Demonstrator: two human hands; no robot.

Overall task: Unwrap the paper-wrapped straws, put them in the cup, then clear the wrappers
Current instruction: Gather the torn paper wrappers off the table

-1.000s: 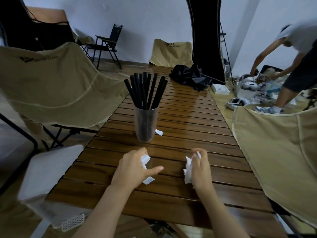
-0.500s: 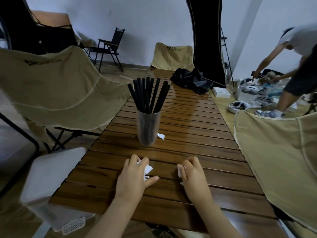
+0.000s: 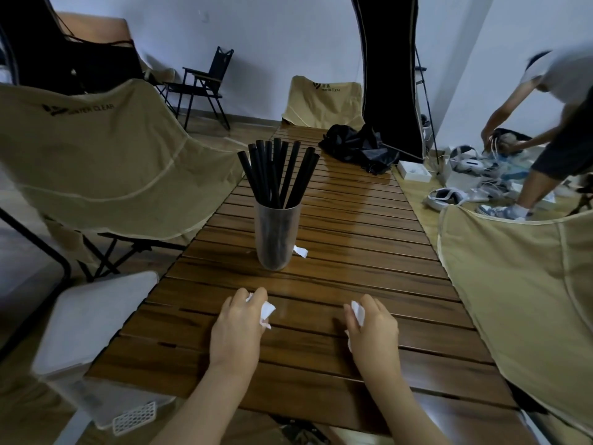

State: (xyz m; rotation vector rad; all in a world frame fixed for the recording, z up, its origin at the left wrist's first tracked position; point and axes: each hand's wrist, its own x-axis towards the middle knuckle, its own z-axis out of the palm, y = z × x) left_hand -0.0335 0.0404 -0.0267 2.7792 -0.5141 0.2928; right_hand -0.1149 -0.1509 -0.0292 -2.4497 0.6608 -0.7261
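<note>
A translucent cup (image 3: 275,237) stands in the middle of the slatted wooden table (image 3: 353,239), holding several black straws (image 3: 277,170). My left hand (image 3: 239,327) lies low on the table's near part, fingers curled round crumpled white wrapper paper (image 3: 266,309). To its right, my right hand (image 3: 373,329) grips another wad of white wrapper paper (image 3: 357,313). One small white wrapper scrap (image 3: 300,251) lies on the table just right of the cup's base.
A white lidded bin (image 3: 96,319) stands beside the table's near left edge. Tan folding chairs (image 3: 106,155) flank the table left, right and far end. A black bag (image 3: 356,146) lies at the far end. A person (image 3: 552,123) bends over at far right.
Both hands came down from a raised position onto the table and closed over the wrapper wads, the right hand shifting a little left. The cup and scrap stayed put.
</note>
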